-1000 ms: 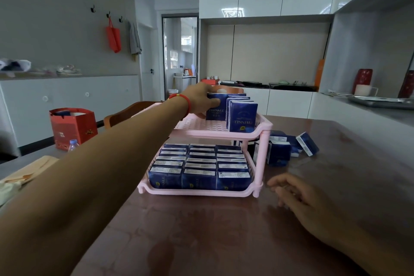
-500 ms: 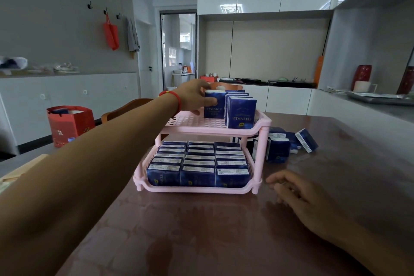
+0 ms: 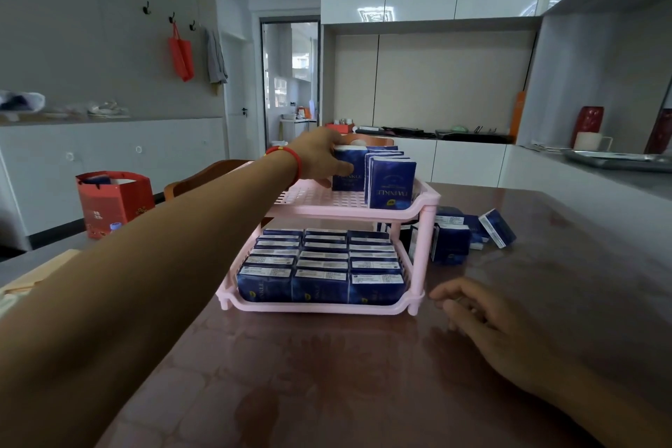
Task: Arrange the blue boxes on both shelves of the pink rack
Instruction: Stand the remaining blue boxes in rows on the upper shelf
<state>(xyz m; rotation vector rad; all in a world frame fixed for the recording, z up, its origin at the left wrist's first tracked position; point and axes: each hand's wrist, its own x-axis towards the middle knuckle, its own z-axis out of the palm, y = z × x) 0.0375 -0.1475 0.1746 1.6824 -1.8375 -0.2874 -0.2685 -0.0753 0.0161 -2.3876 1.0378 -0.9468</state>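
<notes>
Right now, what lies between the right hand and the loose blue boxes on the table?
In the head view, only bare brown table separates the right hand from the loose blue boxes.

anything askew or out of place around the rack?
Yes: loose blue boxes lie jumbled on the table behind the pink rack at its right, one tilted on edge. The front box on the top shelf has its label upside down.

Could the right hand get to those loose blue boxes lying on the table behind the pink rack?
Probably yes. The right hand rests open on the table just right of the pink rack, and the loose blue boxes lie farther back on that side, with only bare tabletop between them.
</notes>
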